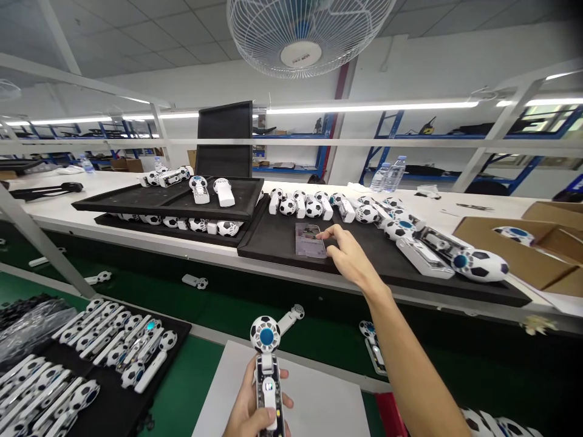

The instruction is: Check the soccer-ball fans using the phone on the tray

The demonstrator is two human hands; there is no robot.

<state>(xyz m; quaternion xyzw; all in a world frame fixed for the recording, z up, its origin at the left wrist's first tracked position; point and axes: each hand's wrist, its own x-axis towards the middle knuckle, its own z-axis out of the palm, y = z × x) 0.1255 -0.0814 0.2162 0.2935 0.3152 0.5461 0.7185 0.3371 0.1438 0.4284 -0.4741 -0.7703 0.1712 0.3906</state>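
My left hand (pixel 255 409) is closed round the white handle of a football-shaped handheld fan (pixel 266 358), held upright over a white sheet (pixel 314 400) at the bottom centre. My right hand (pixel 348 255) reaches far forward across the green conveyor belt. Its fingers are spread and its fingertips touch a small clear plastic piece (pixel 310 240) lying on a black tray (pixel 282 240) on the white bench. A row of football fans (pixel 314 206) lines the back of that tray.
Stacked black trays (pixel 136 200) with more fans sit to the left on the bench, one tray standing upright behind. A black tray of several fans (pixel 91 358) lies at lower left. Cardboard boxes (pixel 532 249) are at right. Loose fans lie on the belt (pixel 195 281). A white fan hangs overhead.
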